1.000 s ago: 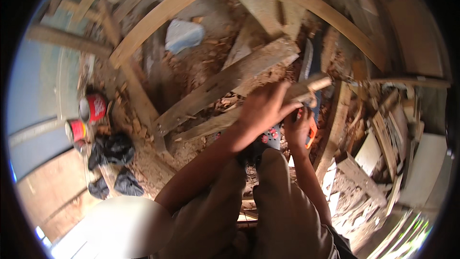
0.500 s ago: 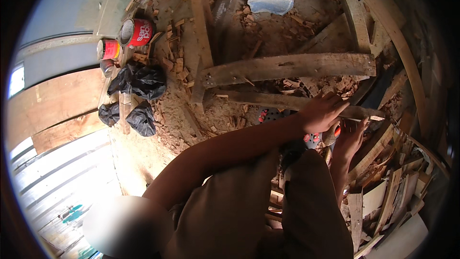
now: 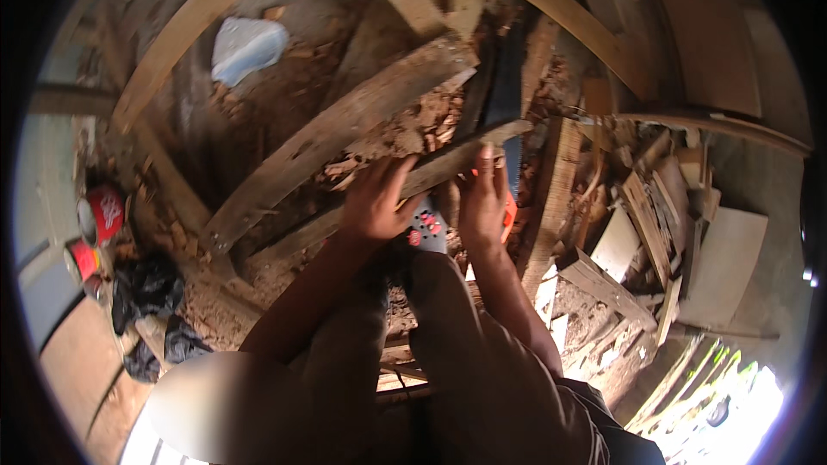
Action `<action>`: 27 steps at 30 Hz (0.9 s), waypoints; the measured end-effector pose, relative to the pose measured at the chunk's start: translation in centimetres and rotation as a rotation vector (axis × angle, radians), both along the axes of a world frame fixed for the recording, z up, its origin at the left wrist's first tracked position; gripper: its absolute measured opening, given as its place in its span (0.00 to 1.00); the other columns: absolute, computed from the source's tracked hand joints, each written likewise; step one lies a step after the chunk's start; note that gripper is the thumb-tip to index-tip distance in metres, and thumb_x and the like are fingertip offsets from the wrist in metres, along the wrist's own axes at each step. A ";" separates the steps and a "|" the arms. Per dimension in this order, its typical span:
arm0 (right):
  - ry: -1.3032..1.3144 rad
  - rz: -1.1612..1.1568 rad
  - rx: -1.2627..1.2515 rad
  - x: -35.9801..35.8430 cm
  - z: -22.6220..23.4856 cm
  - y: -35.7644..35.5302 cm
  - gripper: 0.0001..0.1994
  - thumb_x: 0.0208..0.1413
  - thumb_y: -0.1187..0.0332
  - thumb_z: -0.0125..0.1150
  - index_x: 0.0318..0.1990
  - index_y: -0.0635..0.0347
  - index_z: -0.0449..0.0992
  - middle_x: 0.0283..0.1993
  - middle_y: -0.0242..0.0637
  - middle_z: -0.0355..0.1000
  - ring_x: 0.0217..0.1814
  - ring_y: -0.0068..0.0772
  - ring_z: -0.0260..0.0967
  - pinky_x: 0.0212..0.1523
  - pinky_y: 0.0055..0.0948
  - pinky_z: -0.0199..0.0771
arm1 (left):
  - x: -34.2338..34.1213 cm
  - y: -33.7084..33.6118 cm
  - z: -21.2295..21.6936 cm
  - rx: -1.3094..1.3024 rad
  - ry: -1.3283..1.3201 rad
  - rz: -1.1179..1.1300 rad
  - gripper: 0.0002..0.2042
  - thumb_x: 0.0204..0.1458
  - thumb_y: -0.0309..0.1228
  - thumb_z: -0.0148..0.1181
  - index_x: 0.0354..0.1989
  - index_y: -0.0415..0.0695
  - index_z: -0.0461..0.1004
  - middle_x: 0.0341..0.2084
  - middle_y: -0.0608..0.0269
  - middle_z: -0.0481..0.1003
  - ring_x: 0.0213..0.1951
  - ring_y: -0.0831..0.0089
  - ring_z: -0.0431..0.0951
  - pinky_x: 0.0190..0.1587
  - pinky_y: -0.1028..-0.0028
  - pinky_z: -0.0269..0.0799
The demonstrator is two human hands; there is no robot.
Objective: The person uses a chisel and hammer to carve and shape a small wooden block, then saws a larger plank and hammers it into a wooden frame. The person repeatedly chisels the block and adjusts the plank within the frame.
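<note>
A rough, narrow wooden strip (image 3: 435, 169) slants across in front of my knees, its far end up to the right. My left hand (image 3: 377, 202) grips it near the middle, fingers over the top. Closer to its right end, my right hand (image 3: 482, 202) holds it, with fingertips over the wood and the thumb side partly hidden. Just right of that hand is a handsaw with a dark toothed blade (image 3: 508, 95) and an orange handle (image 3: 509, 213). A grey shoe with red decorations (image 3: 428, 228) shows between my hands, below the strip.
A thick wooden beam (image 3: 345, 133) lies beyond the strip, part of a timber frame. Scrap wood (image 3: 642, 224) is heaped at right. A pale blue-white block (image 3: 247, 50) lies far left; red cans (image 3: 103, 213) and black plastic bags (image 3: 146, 293) stand at left. Wood chips litter the ground.
The view has swung right, so the scene has shifted left and more scrap wood shows. Both hands stay on the strip; the right hand's fingers now lie over its edge.
</note>
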State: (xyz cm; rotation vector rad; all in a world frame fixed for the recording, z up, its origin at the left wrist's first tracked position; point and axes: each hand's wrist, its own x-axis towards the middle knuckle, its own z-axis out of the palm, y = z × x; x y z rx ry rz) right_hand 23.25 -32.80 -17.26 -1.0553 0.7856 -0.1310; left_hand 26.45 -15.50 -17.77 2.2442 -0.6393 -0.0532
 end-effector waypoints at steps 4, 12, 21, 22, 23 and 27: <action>-0.088 0.167 -0.563 -0.4 -3.5 -0.3 0.29 0.59 0.72 0.66 0.67 0.52 0.64 0.54 0.42 0.66 0.47 0.35 0.72 0.45 0.29 0.78 | 0.3 0.7 -0.7 -0.009 -0.006 -0.042 0.28 0.52 0.37 0.69 0.59 0.38 0.69 0.48 0.45 0.75 0.47 0.48 0.77 0.50 0.57 0.75; -0.104 0.226 -0.690 -1.0 -3.2 -0.4 0.24 0.60 0.63 0.62 0.62 0.57 0.67 0.52 0.40 0.70 0.50 0.34 0.73 0.49 0.31 0.76 | 1.0 1.7 0.0 0.121 0.133 -0.076 0.29 0.53 0.48 0.68 0.55 0.37 0.71 0.41 0.45 0.78 0.42 0.50 0.80 0.44 0.60 0.77; 0.007 0.057 0.013 0.2 1.0 -0.4 0.23 0.69 0.53 0.55 0.62 0.59 0.68 0.58 0.36 0.71 0.59 0.32 0.69 0.60 0.37 0.68 | 1.5 3.1 1.1 0.157 0.535 -0.084 0.33 0.53 0.53 0.67 0.57 0.38 0.71 0.47 0.42 0.77 0.51 0.47 0.78 0.54 0.59 0.72; -0.057 0.055 0.030 0.2 0.7 -0.5 0.23 0.69 0.52 0.53 0.62 0.58 0.68 0.58 0.36 0.71 0.59 0.32 0.69 0.61 0.38 0.66 | 1.4 3.2 1.0 0.139 0.550 -0.086 0.33 0.53 0.54 0.67 0.57 0.39 0.71 0.47 0.42 0.77 0.51 0.47 0.78 0.55 0.59 0.72; -0.081 0.055 0.057 0.1 0.6 -0.7 0.23 0.69 0.51 0.52 0.62 0.58 0.67 0.58 0.35 0.71 0.59 0.32 0.69 0.61 0.40 0.65 | 1.5 3.5 0.8 0.070 0.580 -0.101 0.34 0.52 0.55 0.66 0.57 0.39 0.71 0.45 0.42 0.77 0.49 0.48 0.79 0.53 0.59 0.73; -0.126 0.075 0.125 0.1 0.4 -1.0 0.23 0.70 0.49 0.50 0.61 0.57 0.67 0.57 0.34 0.71 0.60 0.32 0.69 0.62 0.43 0.63 | 2.6 6.1 1.1 0.089 0.833 -0.153 0.37 0.52 0.59 0.64 0.59 0.38 0.71 0.44 0.43 0.79 0.45 0.54 0.82 0.51 0.59 0.75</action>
